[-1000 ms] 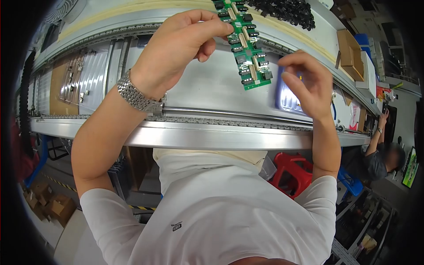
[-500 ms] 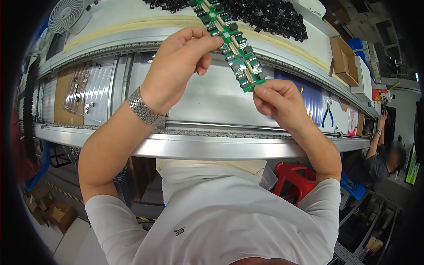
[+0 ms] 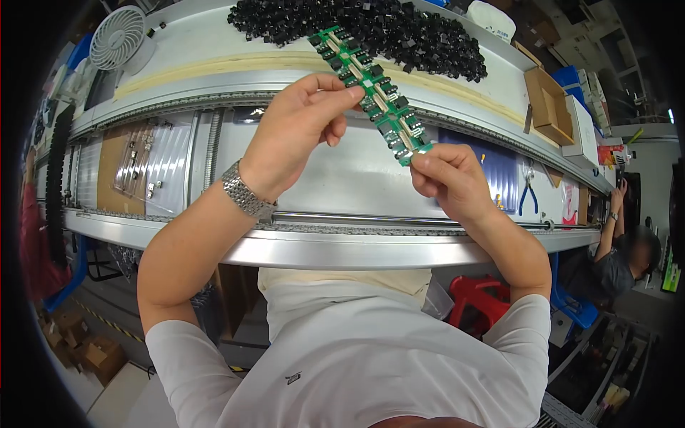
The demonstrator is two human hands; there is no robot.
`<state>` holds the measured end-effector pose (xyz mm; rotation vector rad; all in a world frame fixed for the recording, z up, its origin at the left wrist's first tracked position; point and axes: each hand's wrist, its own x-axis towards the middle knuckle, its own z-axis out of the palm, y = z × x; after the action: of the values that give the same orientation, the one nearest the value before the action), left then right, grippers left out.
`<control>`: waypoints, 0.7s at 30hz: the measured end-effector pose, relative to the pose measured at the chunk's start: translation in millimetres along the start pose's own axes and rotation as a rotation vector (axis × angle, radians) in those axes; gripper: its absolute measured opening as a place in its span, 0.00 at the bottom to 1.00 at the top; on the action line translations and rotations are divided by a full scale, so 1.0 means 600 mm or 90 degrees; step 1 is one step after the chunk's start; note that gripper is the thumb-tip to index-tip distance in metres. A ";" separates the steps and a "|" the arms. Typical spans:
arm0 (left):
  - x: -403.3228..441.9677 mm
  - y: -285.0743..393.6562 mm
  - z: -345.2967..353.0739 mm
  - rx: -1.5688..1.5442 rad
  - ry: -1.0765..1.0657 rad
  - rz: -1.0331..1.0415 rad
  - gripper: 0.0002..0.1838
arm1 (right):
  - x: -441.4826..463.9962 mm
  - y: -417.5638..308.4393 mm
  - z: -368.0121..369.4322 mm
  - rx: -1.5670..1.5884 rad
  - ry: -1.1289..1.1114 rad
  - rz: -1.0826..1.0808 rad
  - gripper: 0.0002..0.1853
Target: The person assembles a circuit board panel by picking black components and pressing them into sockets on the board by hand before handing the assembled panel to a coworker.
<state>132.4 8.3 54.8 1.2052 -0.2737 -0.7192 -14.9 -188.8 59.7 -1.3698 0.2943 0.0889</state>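
A long green circuit board strip (image 3: 382,101) with black parts and pale connectors hangs tilted in the air above the conveyor bench. My left hand (image 3: 303,128) pinches its left long edge near the middle, thumb on the top face. At the strip's lower end, my right hand (image 3: 452,176) grips the corner between thumb and fingers. Beyond the far end of the board lies a big heap of small black components (image 3: 421,39). The fingertips under the board are hidden.
A white fan (image 3: 120,39) stands at the back left. Clear bags of small metal parts (image 3: 146,160) lie at left. On the right are blue-handled pliers (image 3: 528,194), an open cardboard box (image 3: 549,107) and a seated person (image 3: 614,260). A metal rail (image 3: 342,247) runs along the front.
Both hands and the circuit board strip appear slightly lower in view, as does the bench, so the camera has shifted. More of the black heap and the strip's far end now show.
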 end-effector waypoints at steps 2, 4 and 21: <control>-0.002 0.000 -0.002 -0.001 -0.034 -0.018 0.15 | -0.004 -0.002 0.000 0.021 0.005 -0.003 0.11; 0.002 0.003 -0.001 0.003 -0.056 -0.014 0.16 | -0.006 -0.007 -0.005 0.028 0.006 -0.019 0.11; 0.006 -0.021 -0.001 0.305 -0.321 -0.095 0.13 | -0.028 -0.173 -0.219 0.202 0.283 -0.326 0.05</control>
<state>131.0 4.3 42.1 1.4909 -0.8160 -1.1280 -27.0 -336.1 140.6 -1.0993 0.3031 -0.6697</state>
